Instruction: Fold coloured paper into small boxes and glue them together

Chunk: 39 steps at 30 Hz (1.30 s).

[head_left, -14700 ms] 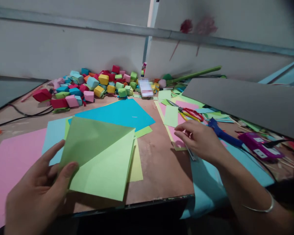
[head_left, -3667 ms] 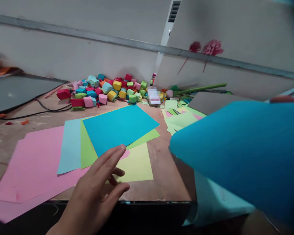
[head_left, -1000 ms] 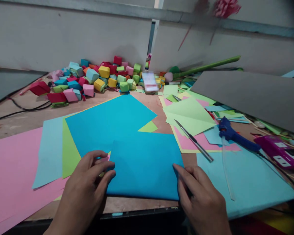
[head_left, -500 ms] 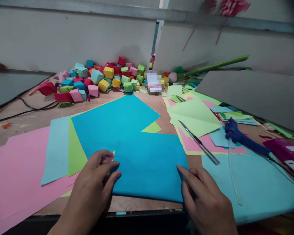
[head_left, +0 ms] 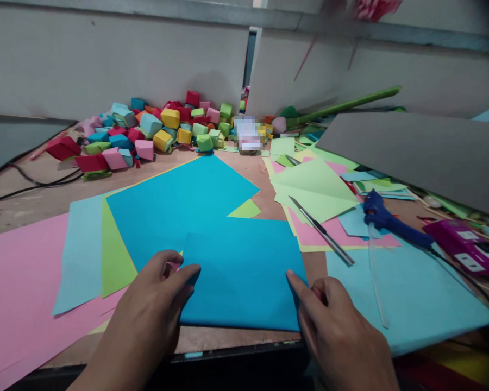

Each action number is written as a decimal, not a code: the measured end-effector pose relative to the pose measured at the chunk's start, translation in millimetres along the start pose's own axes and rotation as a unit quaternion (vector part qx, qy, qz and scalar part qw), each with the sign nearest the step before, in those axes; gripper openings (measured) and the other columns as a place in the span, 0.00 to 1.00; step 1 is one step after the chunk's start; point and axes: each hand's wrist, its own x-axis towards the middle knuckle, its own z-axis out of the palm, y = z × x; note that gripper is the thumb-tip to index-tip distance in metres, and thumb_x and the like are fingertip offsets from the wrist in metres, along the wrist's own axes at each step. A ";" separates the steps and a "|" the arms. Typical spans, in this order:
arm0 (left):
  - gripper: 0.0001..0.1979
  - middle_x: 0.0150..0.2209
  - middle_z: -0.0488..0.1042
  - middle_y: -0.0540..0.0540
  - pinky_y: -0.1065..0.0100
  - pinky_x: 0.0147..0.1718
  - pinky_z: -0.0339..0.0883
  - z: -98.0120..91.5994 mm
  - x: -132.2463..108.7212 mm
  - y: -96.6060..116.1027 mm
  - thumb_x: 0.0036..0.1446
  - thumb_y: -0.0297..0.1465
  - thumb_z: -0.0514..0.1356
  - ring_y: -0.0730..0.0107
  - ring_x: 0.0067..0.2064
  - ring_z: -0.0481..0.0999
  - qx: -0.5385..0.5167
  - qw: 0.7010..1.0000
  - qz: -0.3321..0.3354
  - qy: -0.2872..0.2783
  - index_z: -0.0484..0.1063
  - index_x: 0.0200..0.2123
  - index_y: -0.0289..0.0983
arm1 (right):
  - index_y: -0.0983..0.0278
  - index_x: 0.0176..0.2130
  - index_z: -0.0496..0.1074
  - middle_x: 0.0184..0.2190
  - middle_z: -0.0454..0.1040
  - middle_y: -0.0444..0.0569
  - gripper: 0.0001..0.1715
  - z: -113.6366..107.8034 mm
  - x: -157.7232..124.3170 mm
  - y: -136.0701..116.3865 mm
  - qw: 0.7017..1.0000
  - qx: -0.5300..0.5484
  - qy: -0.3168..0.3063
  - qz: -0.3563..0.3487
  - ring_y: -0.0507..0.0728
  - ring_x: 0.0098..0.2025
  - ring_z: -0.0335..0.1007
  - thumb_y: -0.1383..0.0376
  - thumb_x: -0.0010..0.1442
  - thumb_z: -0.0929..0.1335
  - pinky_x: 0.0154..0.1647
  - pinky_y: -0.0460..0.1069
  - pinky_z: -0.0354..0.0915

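A blue sheet of paper (head_left: 240, 277), apparently folded over along its near edge, lies in front of me by the table's front. My left hand (head_left: 152, 304) grips its left edge with curled fingers, the index fingertip resting on top. At the right edge, my right hand (head_left: 338, 320) pinches the sheet, its index finger pressed on the upper face and the other fingers curled in. The thumbs are partly hidden. Beyond it lies another blue sheet (head_left: 179, 201), over green paper (head_left: 114, 250), which shows along its left side.
Pink paper (head_left: 20, 304) and light blue paper (head_left: 81, 255) spread leftward. On the right are a craft knife (head_left: 321, 231), a blue glue gun (head_left: 395, 222), a purple power strip (head_left: 464, 247) and a light blue stack (head_left: 411, 293). Small coloured paper boxes (head_left: 150, 125) pile up behind.
The view has shifted slightly, so the table's things appear a little further left. My right index finger has slid slightly inward over the blue sheet; both hands stay at its edges.
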 end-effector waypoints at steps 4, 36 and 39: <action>0.26 0.58 0.66 0.37 0.46 0.42 0.70 1.5 7.2 0.1 0.54 0.26 0.56 0.45 0.48 0.72 0.089 0.995 0.051 -0.001 0.69 0.56 0.48 | 0.67 0.54 0.72 0.26 0.61 0.47 0.22 -4.6 6.6 -9.0 1.000 -0.003 0.026 0.016 0.53 0.23 0.59 0.70 0.65 0.58 0.21 0.47 0.46; 0.28 0.69 0.50 0.48 0.24 0.56 0.44 28.7 36.8 84.1 0.63 0.29 0.48 0.46 0.68 0.53 0.037 0.981 0.140 -0.130 0.55 0.66 0.50 | 0.77 0.53 0.72 0.46 0.76 0.64 0.23 -14.6 33.1 -26.5 0.992 0.103 0.049 -0.048 0.63 0.46 0.72 0.78 0.63 0.58 0.45 0.55 0.71; 0.29 0.68 0.52 0.47 0.27 0.59 0.39 30.7 34.9 83.2 0.63 0.29 0.48 0.49 0.69 0.50 0.037 0.980 0.145 -0.132 0.54 0.66 0.49 | 0.78 0.58 0.67 0.57 0.70 0.64 0.25 -4.2 41.9 -28.2 0.987 0.140 0.032 -0.066 0.66 0.59 0.65 0.74 0.66 0.57 0.55 0.60 0.68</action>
